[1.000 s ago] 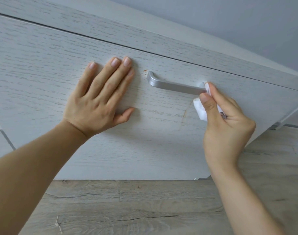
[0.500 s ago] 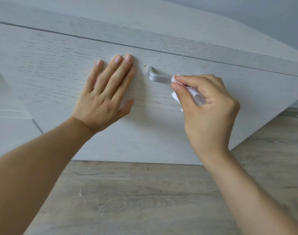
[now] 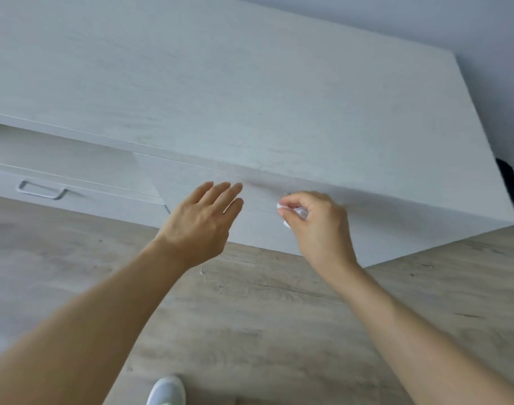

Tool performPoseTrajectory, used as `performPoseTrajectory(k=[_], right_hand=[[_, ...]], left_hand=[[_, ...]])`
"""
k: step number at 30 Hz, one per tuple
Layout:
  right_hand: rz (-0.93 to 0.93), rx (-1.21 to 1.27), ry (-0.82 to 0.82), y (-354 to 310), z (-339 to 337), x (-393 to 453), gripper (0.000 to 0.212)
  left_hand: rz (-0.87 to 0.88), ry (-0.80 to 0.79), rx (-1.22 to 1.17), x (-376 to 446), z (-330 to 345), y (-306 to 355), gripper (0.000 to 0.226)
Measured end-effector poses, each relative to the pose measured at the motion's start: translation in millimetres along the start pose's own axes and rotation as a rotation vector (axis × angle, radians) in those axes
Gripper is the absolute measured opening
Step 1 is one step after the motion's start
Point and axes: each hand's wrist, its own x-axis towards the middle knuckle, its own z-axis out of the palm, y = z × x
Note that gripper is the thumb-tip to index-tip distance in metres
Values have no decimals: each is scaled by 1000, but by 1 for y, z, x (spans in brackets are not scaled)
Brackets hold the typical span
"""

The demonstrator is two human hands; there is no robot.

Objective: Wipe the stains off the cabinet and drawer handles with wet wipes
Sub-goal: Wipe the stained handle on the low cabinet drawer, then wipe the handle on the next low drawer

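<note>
My right hand (image 3: 317,226) pinches a crumpled white wet wipe (image 3: 292,213) in front of the white wood-grain drawer front (image 3: 258,211). That drawer's metal handle is hidden behind my right hand. To its left, my left hand (image 3: 203,220) has straight fingers close to the drawer front; blur keeps me from telling whether they touch it. A second silver handle (image 3: 42,190) sits on a lower drawer at the far left. From above, the broad cabinet top (image 3: 250,97) fills the upper half of the view.
Grey wood-look floor (image 3: 264,317) spreads below the cabinet. A white shoe tip (image 3: 166,391) shows at the bottom edge. A dark object (image 3: 510,182) sits by the wall behind the cabinet's right corner. The picture is motion-blurred.
The view has risen and pulled back, now showing the cabinet top. My right hand slid the wipe left along the handle, then drew away. My left hand no longer lies flat on the drawer.
</note>
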Motion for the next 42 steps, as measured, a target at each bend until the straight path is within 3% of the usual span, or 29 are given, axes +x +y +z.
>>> performPoseTrajectory(k=[6,10,16,25,32,42], right_hand=[[185,-95,-167,-69,-19,10,5],[200,-140,-309,-126,0,22,6],[135,-119,-401,-225,104,21,4],[227,20,-338,-341,272,27,11],[286,-5,-326,-340,323,57,8],[418,-46,-268,-299,392,82,9]], left_hand=[[-237,-304,38,-27,-76,-28,31],[-334,-380,59,-56,-103,-71,31],[-310,-443,91,-134,-118,-181,33],[-239,-576,63,-251,-116,-357,34],[-227,-736,60,-251,-85,-433,40],[-74,-696,23,-219,3,-483,43]])
